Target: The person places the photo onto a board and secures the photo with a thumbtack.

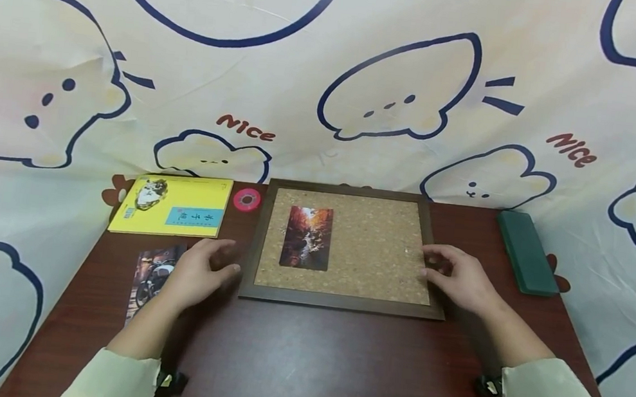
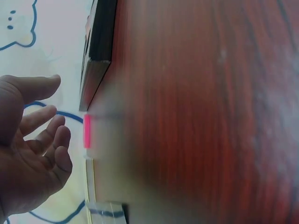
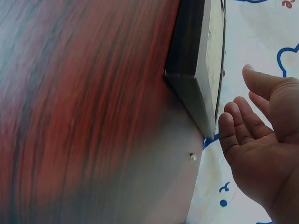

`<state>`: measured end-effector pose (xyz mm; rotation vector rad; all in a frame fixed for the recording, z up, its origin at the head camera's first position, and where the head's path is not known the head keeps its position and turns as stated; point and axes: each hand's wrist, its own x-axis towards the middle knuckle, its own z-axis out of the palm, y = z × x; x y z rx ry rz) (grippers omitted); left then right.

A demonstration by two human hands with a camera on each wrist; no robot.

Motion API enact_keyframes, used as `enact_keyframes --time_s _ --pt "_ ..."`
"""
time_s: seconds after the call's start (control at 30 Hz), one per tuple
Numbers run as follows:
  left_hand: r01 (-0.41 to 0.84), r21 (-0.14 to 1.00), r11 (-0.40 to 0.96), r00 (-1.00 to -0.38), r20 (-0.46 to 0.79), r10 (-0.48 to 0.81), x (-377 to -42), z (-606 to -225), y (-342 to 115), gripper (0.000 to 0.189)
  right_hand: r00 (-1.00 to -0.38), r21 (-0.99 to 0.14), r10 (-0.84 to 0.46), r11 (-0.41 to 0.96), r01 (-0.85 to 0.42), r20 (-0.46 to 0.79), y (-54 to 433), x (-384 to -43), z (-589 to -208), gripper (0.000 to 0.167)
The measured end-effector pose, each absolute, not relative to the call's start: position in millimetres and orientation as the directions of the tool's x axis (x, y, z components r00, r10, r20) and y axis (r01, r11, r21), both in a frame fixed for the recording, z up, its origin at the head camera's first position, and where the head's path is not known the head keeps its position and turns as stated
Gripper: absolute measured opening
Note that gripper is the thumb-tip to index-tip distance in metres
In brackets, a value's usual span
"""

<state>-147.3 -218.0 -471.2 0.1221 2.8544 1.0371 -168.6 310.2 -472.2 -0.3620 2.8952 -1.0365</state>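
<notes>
A cork board (image 1: 376, 250) in a dark brown frame lies flat on the table, towards the back. On its left half sits an autumn-scene picture card (image 1: 307, 237). Just left of the frame is my left hand (image 1: 200, 275), fingers loosely bent and thumb apart, holding nothing. My right hand (image 1: 463, 280) is at the frame's right edge, its fingertips overlapping the rim in the head view. In the right wrist view, that hand's fingers (image 3: 229, 135) are relaxed with nothing between them. A motorcycle picture card (image 1: 154, 275) lies partly hidden behind my left hand and forearm.
A yellow book (image 1: 178, 203) lies at the back left, beside a round pink object (image 1: 247, 199) with a grey centre. At the back right is a dark green oblong case (image 1: 529, 253). A cloth (image 1: 306, 94) with cartoon drawings hangs behind the table.
</notes>
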Motion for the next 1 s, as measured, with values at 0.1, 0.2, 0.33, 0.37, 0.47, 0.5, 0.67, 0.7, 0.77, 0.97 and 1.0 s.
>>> enact_keyframes --time_s 0.1,0.2,0.33,0.37,0.47,0.5,0.67,0.7,0.77,0.97,1.0 --pt "0.029 0.641 0.767 -0.993 -0.069 0.095 -143.4 -469.3 -226.5 0.056 -0.973 -0.626 -0.229 0.754 -0.199 0.034 316.3 -168.6 -471.5 0.042" --pt "0.029 0.635 0.772 -0.994 -0.061 0.087 -139.9 -470.0 -234.6 0.057 -0.972 -0.618 -0.232 0.757 -0.211 0.049 322.6 -168.8 -470.3 0.039" --pt "0.030 0.625 0.780 -0.997 -0.041 0.072 -134.9 -471.5 -245.6 0.055 -0.971 -0.599 -0.228 0.769 -0.225 0.072 331.1 -170.1 -471.0 0.037" --pt "0.030 0.618 0.786 -0.997 -0.036 0.067 -133.8 -471.8 -248.3 0.055 -0.972 -0.595 -0.224 0.772 -0.224 0.074 333.0 -170.6 -471.5 0.036" --pt "0.020 0.597 0.802 -0.998 -0.031 0.049 -130.4 -470.9 -256.2 0.056 -0.974 -0.581 -0.214 0.784 -0.218 0.078 338.1 -172.2 -472.8 0.036" --pt "0.015 0.591 0.806 -0.999 -0.032 0.042 -129.3 -470.5 -258.7 0.056 -0.975 -0.575 -0.211 0.789 -0.215 0.075 339.9 -172.9 -473.3 0.036" --pt "-0.020 0.584 0.812 -0.999 -0.052 0.013 -125.1 -468.7 -270.8 0.059 -0.978 -0.547 -0.203 0.813 -0.199 0.053 347.7 -175.5 -473.9 0.037" --pt "-0.025 0.580 0.815 -0.999 -0.053 0.007 -124.3 -468.4 -273.1 0.059 -0.979 -0.539 -0.199 0.819 -0.194 0.049 349.1 -176.2 -474.2 0.038" --pt "-0.038 0.570 0.821 -0.998 -0.057 -0.007 -122.5 -468.4 -278.0 0.060 -0.981 -0.533 -0.188 0.827 -0.180 0.040 350.4 -178.2 -474.8 0.039" --pt "-0.062 0.531 0.845 -0.998 -0.054 -0.040 -118.2 -470.6 -288.6 0.064 -0.987 -0.531 -0.160 0.835 -0.143 0.015 355.6 -184.6 -480.2 0.039" --pt "-0.069 0.524 0.849 -0.997 -0.054 -0.048 -117.4 -471.1 -289.8 0.065 -0.988 -0.528 -0.156 0.838 -0.137 0.009 356.7 -185.7 -481.3 0.039"
